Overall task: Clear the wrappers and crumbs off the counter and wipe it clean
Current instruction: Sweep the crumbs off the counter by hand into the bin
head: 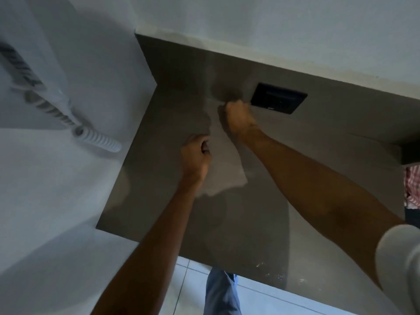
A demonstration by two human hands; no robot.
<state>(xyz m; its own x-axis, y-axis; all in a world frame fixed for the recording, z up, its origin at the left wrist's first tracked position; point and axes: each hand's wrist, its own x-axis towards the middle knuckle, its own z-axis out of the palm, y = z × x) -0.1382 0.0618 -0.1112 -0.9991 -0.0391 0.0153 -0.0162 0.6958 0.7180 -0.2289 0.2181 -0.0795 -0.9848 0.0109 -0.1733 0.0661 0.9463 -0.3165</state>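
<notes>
Near the counter point(318, 155)'s back edge, both fists, left hand point(196, 155) and right hand point(238, 120), are gripping a blurred pale cloth point(225, 169); no writing is legible.

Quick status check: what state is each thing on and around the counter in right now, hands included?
Left hand: closed in a fist above the counter; contents not visible.
Right hand: closed in a fist near the black panel; contents not visible.
Counter: mostly bare, pale smear in the middle, light specks near the front edge.
Black panel: set flush in the counter, untouched.
</notes>
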